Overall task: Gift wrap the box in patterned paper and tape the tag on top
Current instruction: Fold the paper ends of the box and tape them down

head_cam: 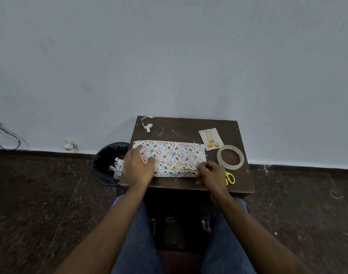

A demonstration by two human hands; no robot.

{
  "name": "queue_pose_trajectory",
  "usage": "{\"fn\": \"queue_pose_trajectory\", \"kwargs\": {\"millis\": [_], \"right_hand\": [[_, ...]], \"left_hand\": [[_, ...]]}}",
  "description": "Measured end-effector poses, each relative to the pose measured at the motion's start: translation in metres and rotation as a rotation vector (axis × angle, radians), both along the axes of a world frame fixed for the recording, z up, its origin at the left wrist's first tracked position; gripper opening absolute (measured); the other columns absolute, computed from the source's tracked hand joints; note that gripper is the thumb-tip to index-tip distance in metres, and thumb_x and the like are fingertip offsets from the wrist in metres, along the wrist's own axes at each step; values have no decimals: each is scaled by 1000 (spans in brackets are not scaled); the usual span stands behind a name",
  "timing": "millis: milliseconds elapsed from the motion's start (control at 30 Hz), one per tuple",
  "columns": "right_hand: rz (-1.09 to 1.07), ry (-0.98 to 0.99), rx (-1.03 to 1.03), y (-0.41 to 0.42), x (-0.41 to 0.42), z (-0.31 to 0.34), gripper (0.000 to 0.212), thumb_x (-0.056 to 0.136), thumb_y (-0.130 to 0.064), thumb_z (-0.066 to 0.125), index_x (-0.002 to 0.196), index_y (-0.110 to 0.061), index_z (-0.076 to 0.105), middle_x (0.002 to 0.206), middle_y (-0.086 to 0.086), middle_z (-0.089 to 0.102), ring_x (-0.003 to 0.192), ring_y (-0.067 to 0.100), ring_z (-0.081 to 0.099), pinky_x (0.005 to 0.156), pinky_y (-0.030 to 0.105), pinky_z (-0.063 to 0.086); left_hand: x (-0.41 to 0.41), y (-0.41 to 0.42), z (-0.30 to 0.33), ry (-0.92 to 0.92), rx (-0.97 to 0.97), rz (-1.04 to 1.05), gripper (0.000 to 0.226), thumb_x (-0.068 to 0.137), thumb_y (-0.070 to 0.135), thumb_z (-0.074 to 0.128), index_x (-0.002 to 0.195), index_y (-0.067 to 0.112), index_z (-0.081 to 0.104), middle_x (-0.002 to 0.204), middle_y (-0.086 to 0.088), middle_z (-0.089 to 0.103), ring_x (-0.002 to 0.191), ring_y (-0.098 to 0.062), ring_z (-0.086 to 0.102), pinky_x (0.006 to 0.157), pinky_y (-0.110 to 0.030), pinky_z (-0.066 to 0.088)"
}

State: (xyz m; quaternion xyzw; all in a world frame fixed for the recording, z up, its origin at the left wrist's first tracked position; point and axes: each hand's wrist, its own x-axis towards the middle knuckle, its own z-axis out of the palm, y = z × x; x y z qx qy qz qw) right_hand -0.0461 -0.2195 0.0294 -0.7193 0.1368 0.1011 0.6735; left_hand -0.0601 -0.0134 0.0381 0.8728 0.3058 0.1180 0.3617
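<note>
**Two hands at a paper-covered box on a small dark worktop**

Seen from above, from the person's own head, looking down past two bare forearms and blue-jeaned knees. The floor is dark speckled stone and the wall behind is pale blue-grey.

At far left, cables (6,138) trail along the base of the wall. Further right on the floor stands a round bin (107,165) lined with a black bag, holding scraps of white and patterned paper. It sits just beside the left edge of the worktop (189,125), a small dark brown square surface set against the wall.

The left hand (137,167) lies over the left end of the box, fingers spread and fairly straight, its grip released, pressing or resting on the paper. The box (173,157) sits at the near middle of the worktop, long side facing the person, covered in white paper printed with small coloured balls and hearts. Behind it, near the back left corner, lies a curled strip of white paper (147,123).

The right hand (210,173) is at the box's near right corner, fingers curled, its grip pinching the paper edge there.

To the right of the box, a gift tag (210,140) with gold lettering and gold ornaments lies flat toward the back. Just in front of it lies a roll of tape (230,157), flat on its side. Yellow-handled scissors (229,177) lie near the front right, partly hidden behind the right hand.
</note>
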Motion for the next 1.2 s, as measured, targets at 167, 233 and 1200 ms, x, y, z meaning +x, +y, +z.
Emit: {"fn": "queue_pose_trajectory", "kwargs": {"millis": [167, 233, 1200], "right_hand": [[-106, 125, -22, -8, 18, -1, 14, 93, -12, 66, 80, -7, 66, 84, 8, 67, 69, 20, 63, 48, 30, 52], [-104, 234, 22, -10, 23, -1, 8, 92, -11, 67, 87, -5, 67, 90, 6, 68, 69, 21, 63, 47, 29, 51], [835, -561, -777, 31, 21, -10, 12, 98, -24, 57, 94, -14, 63, 141, 4, 56, 136, 15, 45, 119, 39, 18]], "left_hand": [[2, 35, -10, 138, -298, 177, 57, 87, 39, 68, 135, 15, 50, 126, -7, 60, 115, -31, 56, 102, -46, 42], [1, 38, -16, 57, -498, 234, 54, 86, 31, 73, 131, 8, 53, 117, -7, 62, 105, -27, 59, 100, -45, 47], [-8, 41, -28, -123, -640, 236, 40, 83, 7, 76, 119, 4, 59, 96, 8, 58, 84, -12, 61, 75, -27, 50]]}}
